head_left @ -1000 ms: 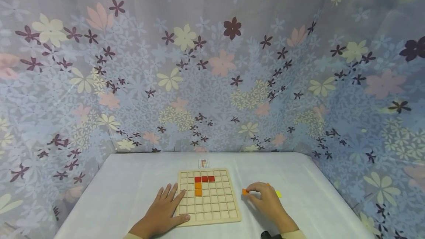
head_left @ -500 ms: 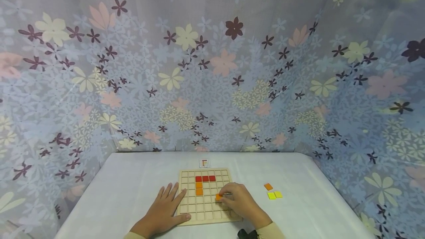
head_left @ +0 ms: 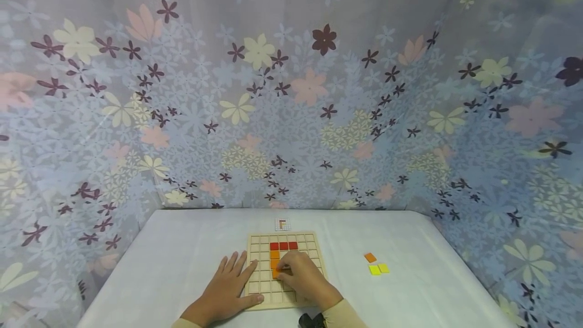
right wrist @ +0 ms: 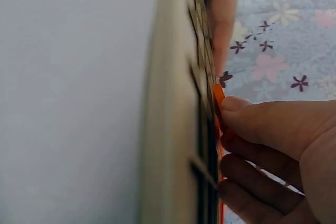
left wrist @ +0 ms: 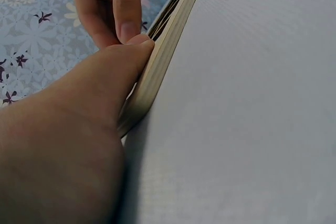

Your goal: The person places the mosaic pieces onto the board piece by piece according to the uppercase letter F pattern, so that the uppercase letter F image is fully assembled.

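Observation:
A square wooden grid board (head_left: 313, 243) lies on the table. My left hand (head_left: 227, 285) rests flat with spread fingers along its left edge, the thumb over the near corner. Three red tiles (head_left: 284, 246) form a row on the board, with two orange tiles (head_left: 274, 255) below the left one. Between thumb and fingers, my right hand (head_left: 306, 278) pinches another orange tile (right wrist: 218, 97) at the cell just below those two. Seen from the right wrist, that tile is slightly tilted against the board. The right hand covers some cells behind it.
One loose orange tile (head_left: 370, 257) and two yellow tiles (head_left: 375, 270) lie on the white table (head_left: 410, 297) right of the board. A small printed pattern card (head_left: 282, 224) sits beyond the board's far edge. A flowered curtain (head_left: 291, 115) surrounds the table.
My right hand has carried the orange tile leftward from the table's right side onto the board, below the orange pair. The left hand stays in place.

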`<state>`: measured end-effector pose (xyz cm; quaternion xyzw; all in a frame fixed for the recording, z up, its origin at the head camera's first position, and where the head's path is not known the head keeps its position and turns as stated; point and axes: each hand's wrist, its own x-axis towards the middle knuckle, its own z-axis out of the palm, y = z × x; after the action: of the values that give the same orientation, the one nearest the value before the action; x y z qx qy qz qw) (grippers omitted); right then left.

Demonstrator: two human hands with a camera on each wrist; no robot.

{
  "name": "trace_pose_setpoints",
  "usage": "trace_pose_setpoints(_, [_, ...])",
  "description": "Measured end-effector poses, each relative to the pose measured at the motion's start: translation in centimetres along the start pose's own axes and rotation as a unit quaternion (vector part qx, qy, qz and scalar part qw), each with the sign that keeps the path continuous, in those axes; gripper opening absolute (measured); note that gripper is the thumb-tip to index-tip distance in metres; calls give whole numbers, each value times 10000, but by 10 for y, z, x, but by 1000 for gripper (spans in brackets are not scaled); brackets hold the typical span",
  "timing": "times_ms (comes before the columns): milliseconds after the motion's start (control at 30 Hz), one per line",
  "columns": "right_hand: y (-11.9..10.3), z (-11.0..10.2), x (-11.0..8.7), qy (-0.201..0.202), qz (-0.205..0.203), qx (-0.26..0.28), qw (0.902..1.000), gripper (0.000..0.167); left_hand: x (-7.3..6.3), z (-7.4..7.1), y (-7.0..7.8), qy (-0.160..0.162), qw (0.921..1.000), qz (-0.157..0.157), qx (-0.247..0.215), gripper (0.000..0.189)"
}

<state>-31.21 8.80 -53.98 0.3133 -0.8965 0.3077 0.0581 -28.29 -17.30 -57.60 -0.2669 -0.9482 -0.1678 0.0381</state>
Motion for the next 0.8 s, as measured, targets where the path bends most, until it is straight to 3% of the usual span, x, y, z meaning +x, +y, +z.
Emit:
trace_pose_setpoints(400, [3, 7, 0, 183, -203, -283, 9992, 11, -1, -3, 4, -20, 10000, -63, 15, 94])
trace_pose_setpoints(667, [3, 8, -1, 133, 54, -95, 9999, 13, -2, -3, 4, -17, 10000, -17, 46, 94])
trace_pose_setpoints(800, [5, 4, -2, 129, 94, 364, 9992, 10, 0, -2, 3, -11, 10000, -35, 61, 94])
